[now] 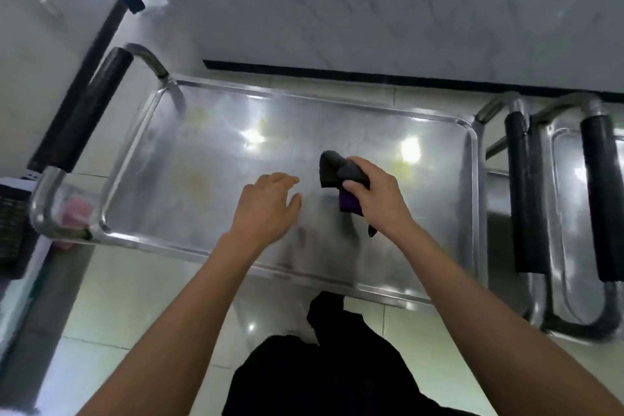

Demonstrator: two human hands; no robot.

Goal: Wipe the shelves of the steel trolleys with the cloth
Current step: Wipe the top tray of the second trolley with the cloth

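Observation:
A steel trolley stands in front of me, its shiny top shelf showing faint yellowish stains at the left and right. My right hand grips a bunched dark grey and purple cloth just above the middle-right of the shelf. My left hand hovers over the shelf's middle with fingers relaxed and holding nothing. A black foam-covered handle sits at the trolley's left end.
A second steel trolley with black padded handles stands close on the right. A marble wall with a black skirting runs behind. A dark basket sits at the far left. A pink object shows below the left handle. Pale floor tiles lie underfoot.

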